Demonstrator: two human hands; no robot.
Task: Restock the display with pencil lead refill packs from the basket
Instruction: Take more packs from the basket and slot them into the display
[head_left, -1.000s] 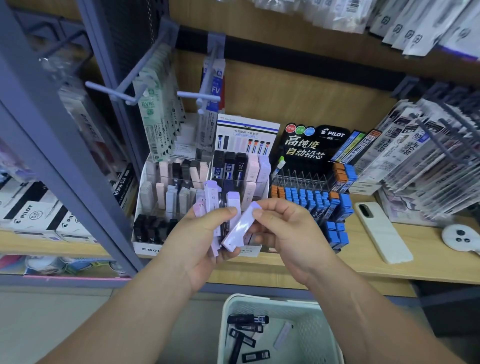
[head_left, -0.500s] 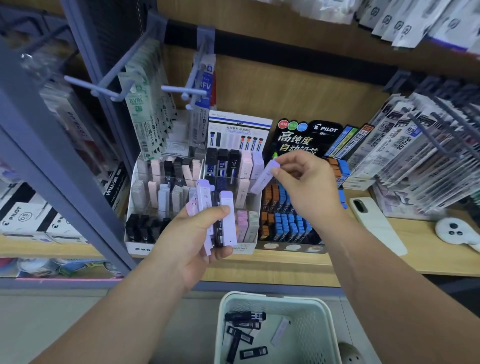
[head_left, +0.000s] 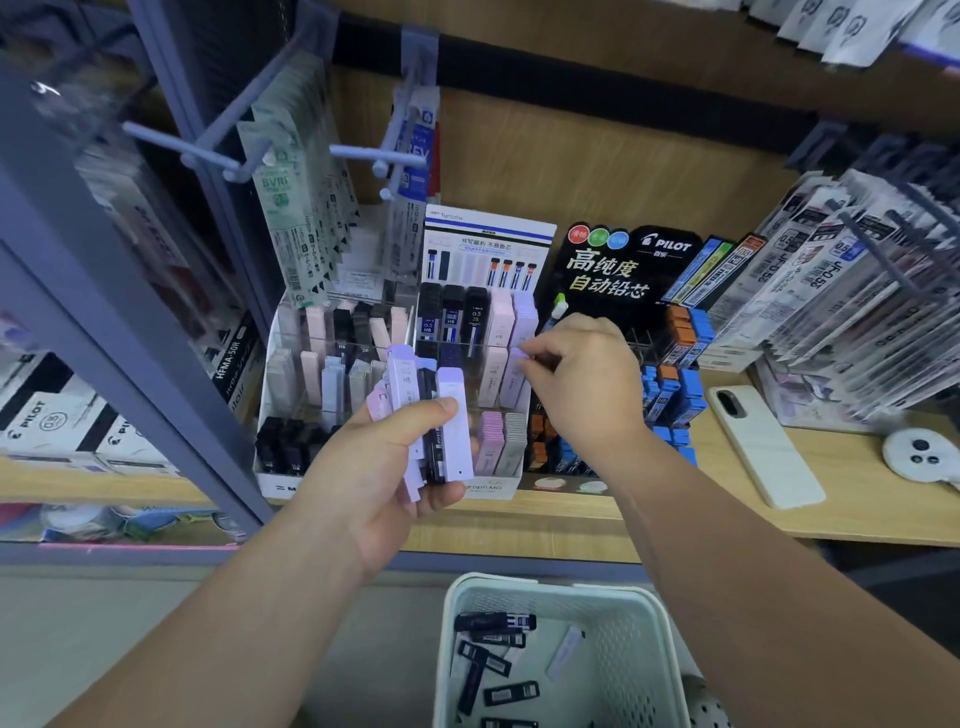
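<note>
Also, phone (head_left: 763, 447) on shelf (head_left: 857, 499) near display (head_left: 488, 234).

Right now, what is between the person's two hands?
In the head view, pink and grey lead refill packs in the front row of the white cardboard display show between the left hand, gripping a lilac-and-black bundle, and the right hand, pinching a lilac pack.

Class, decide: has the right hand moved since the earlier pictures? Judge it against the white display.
Yes. The right hand went from the left hand up to the right column of the white display.
</note>
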